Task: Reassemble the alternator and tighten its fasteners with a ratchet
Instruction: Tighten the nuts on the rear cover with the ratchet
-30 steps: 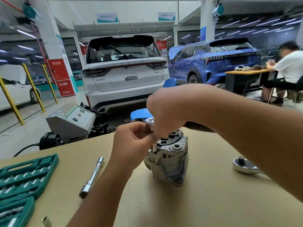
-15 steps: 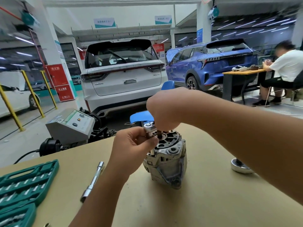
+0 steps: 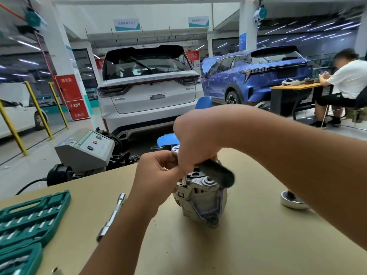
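Tan table [image 3: 248, 245]: alternator [image 3: 200, 201], ext. bar [image 3: 112, 215], green socket case [image 3: 29, 217], ratchet head [image 3: 292, 200].

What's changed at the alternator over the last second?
The ratchet in the right hand has swung: its dark handle now shows, blurred, over the alternator top, pointing right. The left hand still pinches at the ratchet head end. Alternator, extension bar and round metal part lie as before.
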Tool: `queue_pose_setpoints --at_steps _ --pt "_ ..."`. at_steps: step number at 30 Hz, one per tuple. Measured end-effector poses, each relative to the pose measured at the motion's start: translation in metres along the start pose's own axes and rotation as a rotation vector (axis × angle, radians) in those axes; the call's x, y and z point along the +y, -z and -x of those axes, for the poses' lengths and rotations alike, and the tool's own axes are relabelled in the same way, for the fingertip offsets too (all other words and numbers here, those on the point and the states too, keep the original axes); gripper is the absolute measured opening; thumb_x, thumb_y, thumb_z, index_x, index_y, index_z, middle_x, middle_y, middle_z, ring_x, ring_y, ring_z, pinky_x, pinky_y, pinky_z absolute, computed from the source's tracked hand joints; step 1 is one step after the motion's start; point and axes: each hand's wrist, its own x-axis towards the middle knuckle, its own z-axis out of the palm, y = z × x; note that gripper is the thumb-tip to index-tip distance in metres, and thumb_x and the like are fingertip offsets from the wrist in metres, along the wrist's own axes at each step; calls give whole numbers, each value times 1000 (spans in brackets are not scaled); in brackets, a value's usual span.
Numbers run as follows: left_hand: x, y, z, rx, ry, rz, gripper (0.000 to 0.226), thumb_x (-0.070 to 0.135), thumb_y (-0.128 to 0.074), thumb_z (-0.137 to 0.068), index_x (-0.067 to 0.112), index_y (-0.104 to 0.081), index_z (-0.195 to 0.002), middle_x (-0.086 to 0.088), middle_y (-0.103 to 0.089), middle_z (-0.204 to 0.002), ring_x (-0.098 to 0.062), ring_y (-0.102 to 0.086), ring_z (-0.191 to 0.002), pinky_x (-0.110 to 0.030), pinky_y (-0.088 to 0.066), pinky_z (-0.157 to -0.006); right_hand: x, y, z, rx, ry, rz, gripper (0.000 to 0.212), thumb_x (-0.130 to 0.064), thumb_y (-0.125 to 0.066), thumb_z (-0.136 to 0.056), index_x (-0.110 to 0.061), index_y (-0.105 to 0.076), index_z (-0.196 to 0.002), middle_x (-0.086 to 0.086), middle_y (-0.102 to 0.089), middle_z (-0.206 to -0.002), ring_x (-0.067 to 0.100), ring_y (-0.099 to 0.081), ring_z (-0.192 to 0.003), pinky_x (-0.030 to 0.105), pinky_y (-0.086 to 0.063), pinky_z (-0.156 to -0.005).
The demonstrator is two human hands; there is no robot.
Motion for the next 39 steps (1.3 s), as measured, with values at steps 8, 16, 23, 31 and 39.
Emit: queue_pose_setpoints --at_steps 8,16,23,31,39 --pt "-1 0 0 17 -6 11 12 14 -86 -78 24 -80 -77 -20 -68 -72 -22 -55 -57 -30 -46 -47 3 -3 -1 37 11 11 14 -20 -69 -83 -11 -63 -75 1 -68 -66 17 -64 -56 18 -45 -43" --pt "-5 3 0 -12 -16 72 10 8 -83 -82 18 -81 -82 -17 -72 -76 -19 -65 -62 -26 -54 -50 9 -4 -1 100 -16 46 17 -15 -64 -88 -13 -55 -73 1 -58 -71 15 -55 -59 24 -43 -48" --pt "-10 2 0 12 -58 64 15 4 -81 -83 19 -80 -81 -15 -73 -74 -22 -68 -63 -28 -54 -51 11 -3 -2 92 -13 85 24 -15 -69 -87 -14 -55 -68 -1 -58 -67 16 -56 -59 24 -43 -50" --pt "-13 -2 0 19 -102 10 9 30 -85 -80 22 -80 -80 -10 -71 -68 -27 -62 -60 -38 -55 -49 13 -2 -2 -40 27 -118 20 -20 -80 -81 -8 -64 -76 1 -70 -66 16 -67 -59 20 -48 -42" --pt "-14 14 -2 -179 -93 36 8 20 -79 -85 17 -81 -92 -6 -75 -77 -17 -69 -66 -29 -56 -55 17 -15 -7 47 53 -121 18 -22 -74 -89 -9 -64 -84 6 -70 -78 18 -69 -60 28 -56 -49"
